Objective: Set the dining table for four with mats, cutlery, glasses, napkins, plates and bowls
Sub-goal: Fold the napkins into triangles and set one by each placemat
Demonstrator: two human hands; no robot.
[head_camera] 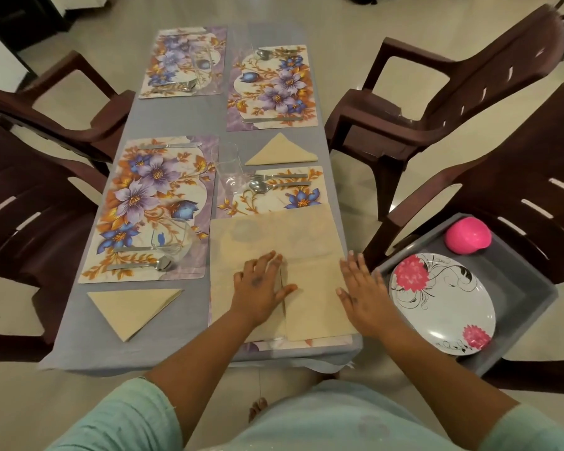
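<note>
Left hand [261, 284]: I see it flat, fingers straight and spread, pressing on the open napkin [280, 271].
Right hand [360, 288]: flat too, fingers straight, resting on that napkin's right edge — grasping nothing.
Open napkin: beige, unfolded, lying over the near-right mat [274, 196] and hiding most of it.
Near-right mat, far end: fork [275, 176] and spoon [274, 186] side by side; a clear glass [230, 170] just beside its left corner.
Folded napkins: one triangle [280, 153] beyond that mat, one [132, 309] at the bench's near-left corner.
Near-left mat [144, 206]: knife, spoon and a glass [171, 237] on it.
Far mats [274, 86]: two, with cutlery.
Bench [176, 118]: grey cloth cover.
Tray [518, 281]: grey, on the chair [502, 190] at my right — holds a flowered plate [443, 304] and a pink bowl [468, 235], upturned.
</note>
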